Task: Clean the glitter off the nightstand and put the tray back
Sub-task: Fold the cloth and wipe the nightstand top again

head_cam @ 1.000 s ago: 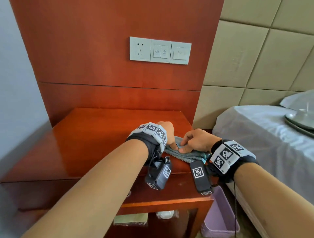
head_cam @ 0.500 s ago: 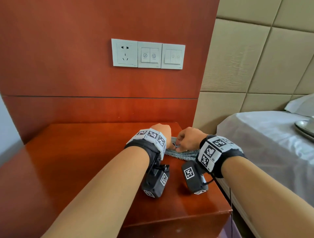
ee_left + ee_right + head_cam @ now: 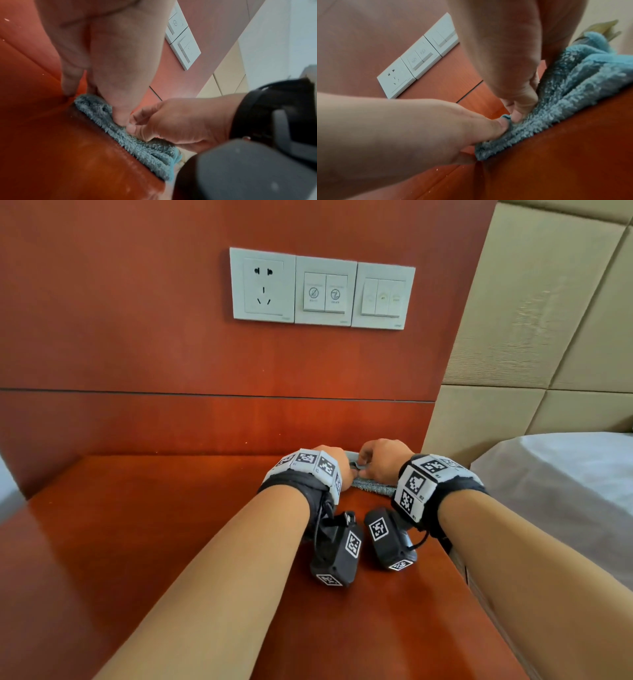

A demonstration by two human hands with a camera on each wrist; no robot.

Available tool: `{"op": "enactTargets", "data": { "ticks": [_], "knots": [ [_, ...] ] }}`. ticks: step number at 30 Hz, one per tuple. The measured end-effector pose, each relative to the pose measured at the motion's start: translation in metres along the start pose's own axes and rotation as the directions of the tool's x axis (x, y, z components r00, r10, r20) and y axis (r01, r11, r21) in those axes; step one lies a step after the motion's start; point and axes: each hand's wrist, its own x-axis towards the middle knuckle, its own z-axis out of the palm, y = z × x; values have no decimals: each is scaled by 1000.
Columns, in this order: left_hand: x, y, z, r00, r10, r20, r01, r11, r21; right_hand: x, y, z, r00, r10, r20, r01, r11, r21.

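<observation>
At the far right of the red-brown table [image 3: 178, 542], close to the wood wall panel [image 3: 205, 364], lies a folded blue-grey cloth [image 3: 137, 143], its long axis running left to right along the far edge. Left hand [image 3: 337, 460] and right hand [image 3: 382, 462] meet over it, each pinching its plush edge with curled fingertips [image 3: 517, 115]. White specks dot the wood nearby.

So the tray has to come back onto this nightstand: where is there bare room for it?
The left part of the nightstand is bare wood, bordered by the wall panel behind. The back right corner is crowded: the left hand and right hand both pinch the blue cloth there.
</observation>
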Motion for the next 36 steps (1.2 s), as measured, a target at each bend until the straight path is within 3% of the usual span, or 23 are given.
{"op": "enactTargets", "data": {
  "ticks": [8,11,16,21,24,26,28,31,33,36],
  "knots": [
    [16,-12,-2,993,-8,119,4,999,35,22,-10,-1,999,9,40,-5,996,-83],
    [17,-26,-1,996,-14,91,14,1000,-1,20,-10,-2,1000,16,26,-14,998,-57],
    [-6,-43,-13,997,0,81,-3,999,36,-1,-23,-8,985,-6,170,14,999,-48],
    [-41,-74,-20,998,-47,46,46,998,37,-24,-56,-3,993,-118,19,120,985,-126],
    [-79,-84,-30,993,-77,91,77,997,6,-46,-74,-11,985,-155,71,158,987,-36],
    [-96,-90,-37,988,-98,121,105,993,-53,-61,-79,-17,980,-159,122,146,984,106],
    [-107,-96,-43,986,-78,147,79,997,0,-76,-80,-23,981,-151,121,115,957,268],
    [-135,-85,-61,987,-115,115,151,910,-386,-95,-77,-32,985,-139,102,98,938,334],
    [-146,-76,-66,982,-143,122,188,795,-577,-105,-71,-38,991,-106,84,69,932,356],
    [-153,-60,-66,973,-119,197,222,707,-672,-115,-55,-43,993,-56,100,18,940,340]
  ]
}}
